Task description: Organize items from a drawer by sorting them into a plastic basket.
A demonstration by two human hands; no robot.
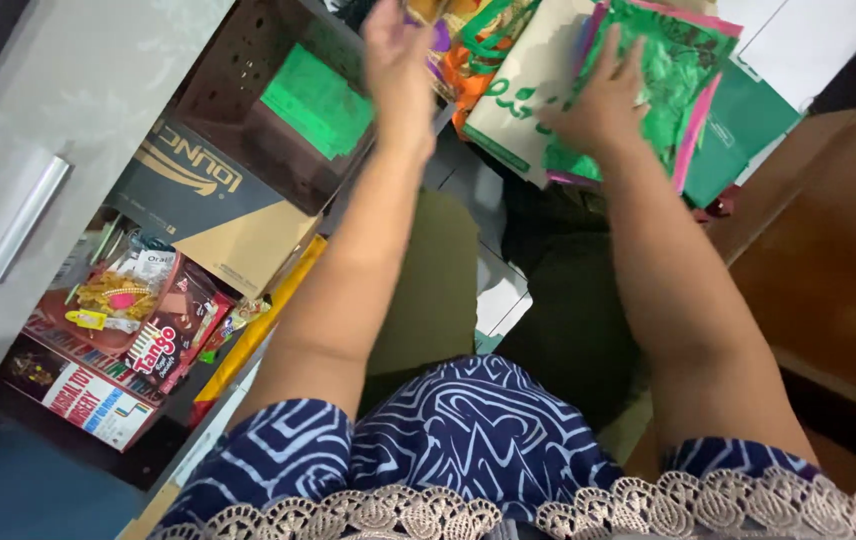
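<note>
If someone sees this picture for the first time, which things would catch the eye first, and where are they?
The bright green crinkled sheet at the top right stands out most, with the right hand pressed flat on it over a pile of coloured bags. At top centre the left hand reaches towards the pile beside a brown perforated box. At lower left, colourful snack packets fill an open compartment.

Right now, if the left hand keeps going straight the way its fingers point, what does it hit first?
Likely the orange and green bag just beyond the left hand. The fingertips run off the top edge, so they may already touch it; depth is unclear. The brown perforated crate lies off to the side.
</note>
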